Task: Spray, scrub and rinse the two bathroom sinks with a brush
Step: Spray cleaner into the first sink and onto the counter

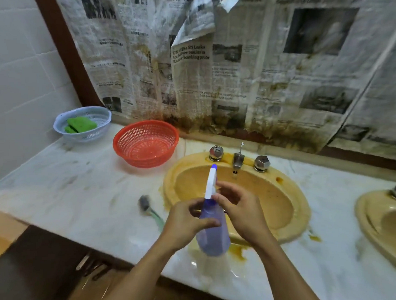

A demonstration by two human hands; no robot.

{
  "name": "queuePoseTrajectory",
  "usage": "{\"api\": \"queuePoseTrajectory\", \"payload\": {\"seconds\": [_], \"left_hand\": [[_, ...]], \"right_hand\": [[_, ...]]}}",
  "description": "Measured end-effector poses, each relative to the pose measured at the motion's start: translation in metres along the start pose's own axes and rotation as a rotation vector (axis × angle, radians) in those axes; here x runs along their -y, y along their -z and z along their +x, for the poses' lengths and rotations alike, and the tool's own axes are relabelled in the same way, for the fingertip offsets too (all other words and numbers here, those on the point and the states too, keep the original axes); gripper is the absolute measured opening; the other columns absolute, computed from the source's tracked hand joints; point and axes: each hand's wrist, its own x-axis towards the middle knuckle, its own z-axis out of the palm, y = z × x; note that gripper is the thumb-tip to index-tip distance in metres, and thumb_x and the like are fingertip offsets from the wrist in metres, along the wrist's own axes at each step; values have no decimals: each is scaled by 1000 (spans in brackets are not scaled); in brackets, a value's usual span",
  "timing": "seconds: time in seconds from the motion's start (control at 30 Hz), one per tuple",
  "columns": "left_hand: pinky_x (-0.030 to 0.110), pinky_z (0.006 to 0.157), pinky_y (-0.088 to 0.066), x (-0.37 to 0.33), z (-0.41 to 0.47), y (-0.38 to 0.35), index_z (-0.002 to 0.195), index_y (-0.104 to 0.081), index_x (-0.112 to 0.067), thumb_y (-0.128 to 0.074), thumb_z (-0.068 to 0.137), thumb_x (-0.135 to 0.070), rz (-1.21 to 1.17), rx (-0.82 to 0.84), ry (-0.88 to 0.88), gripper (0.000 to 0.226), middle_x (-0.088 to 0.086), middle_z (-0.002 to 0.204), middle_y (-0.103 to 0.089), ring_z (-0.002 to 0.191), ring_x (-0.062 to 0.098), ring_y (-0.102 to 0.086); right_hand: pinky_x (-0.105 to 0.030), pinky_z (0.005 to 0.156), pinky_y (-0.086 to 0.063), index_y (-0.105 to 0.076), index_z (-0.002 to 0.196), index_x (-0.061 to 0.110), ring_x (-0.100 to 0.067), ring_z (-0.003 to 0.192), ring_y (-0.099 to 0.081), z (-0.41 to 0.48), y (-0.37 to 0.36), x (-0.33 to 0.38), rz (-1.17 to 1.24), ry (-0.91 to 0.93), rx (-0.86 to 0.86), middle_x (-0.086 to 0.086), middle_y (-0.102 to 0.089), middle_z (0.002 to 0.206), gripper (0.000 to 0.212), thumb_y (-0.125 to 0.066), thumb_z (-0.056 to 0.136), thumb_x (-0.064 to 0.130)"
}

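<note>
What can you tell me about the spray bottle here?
The spray bottle has a translucent purple body, seemingly plastic, and a white trigger head tipped with a blue nozzle. It leans nozzle-forward above the front rim of the yellow sink. The left hand grips its body; the right hand holds its neck below the trigger.

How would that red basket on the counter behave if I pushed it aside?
The red basket looks like thin perforated plastic and appears empty, so it is probably very light. It sits upright on the smooth marble counter, so it would likely slide rather than tip.
</note>
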Motion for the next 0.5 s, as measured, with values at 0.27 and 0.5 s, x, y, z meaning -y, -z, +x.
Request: {"api": "queuePoseTrajectory", "payload": {"seconds": [0.27,0.5], "left_hand": [[18,83,-54,-3,-32,-93,129,-66,-37,-94,69,-27,-17,152,-35,68,-18,116,-73,109,5,-67],[28,102,-50,30,-64,-119,136,-56,-40,-97,58,-41,12,266,97,89,-22,133,-63,127,3,-56]], "right_hand": [[-31,82,-59,-65,117,30,-5,87,-75,-54,70,-34,112,-99,-206,9,-79,90,36,-80,88,15],[-49,93,-58,-58,135,19,-22,97,-74,-67,84,-69,306,-315,-276,-1,-76,100,57,-84,85,29]]}}
